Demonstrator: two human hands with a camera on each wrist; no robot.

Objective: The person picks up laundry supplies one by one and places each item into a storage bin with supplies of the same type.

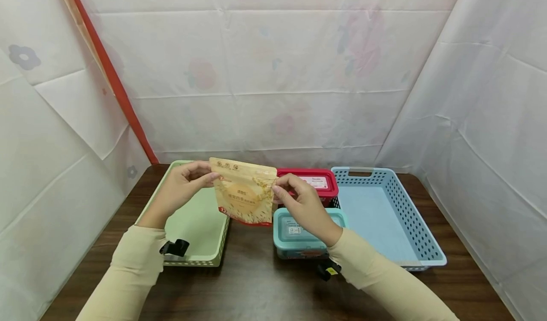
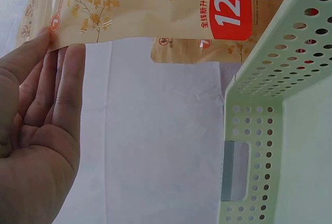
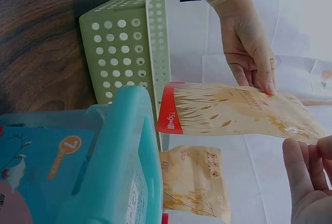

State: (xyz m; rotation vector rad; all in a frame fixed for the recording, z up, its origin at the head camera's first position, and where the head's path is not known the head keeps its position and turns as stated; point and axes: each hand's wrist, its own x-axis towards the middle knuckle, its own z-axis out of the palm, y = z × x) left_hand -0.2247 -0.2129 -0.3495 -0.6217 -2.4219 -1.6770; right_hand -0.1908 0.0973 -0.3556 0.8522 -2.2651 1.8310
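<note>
In the head view a dark wood table (image 1: 252, 292) stands against pale hanging sheets (image 1: 265, 74) with faint printed shapes, folded along straight creases; a red strip (image 1: 115, 83) slants down the far left corner; a green basket (image 1: 196, 226) sits at the left, its flat floor showing, and a light blue basket (image 1: 372, 207) sits at the right, its floor likewise in sight; between them are a red box (image 1: 329, 190) with a white label, at the far side, and a teal box (image 1: 284, 240) with a lid, nearer; a beige packet (image 1: 243, 195) is held up between the baskets, the left hand (image 1: 183, 188) pinching its left edge and the right hand (image 1: 305, 207) pinching its right edge.

In the left wrist view the left thumb and fingers meet on the packet, the other fingers loosely bent; a second packet (image 2: 197, 53) shows partly behind it; the green basket's perforated wall has a handle slot.

In the right wrist view the teal box carries a blue printed side; the second packet shows past its lid; the green basket lies farther left in the scene; both hands nip the held packet at opposite edges.
</note>
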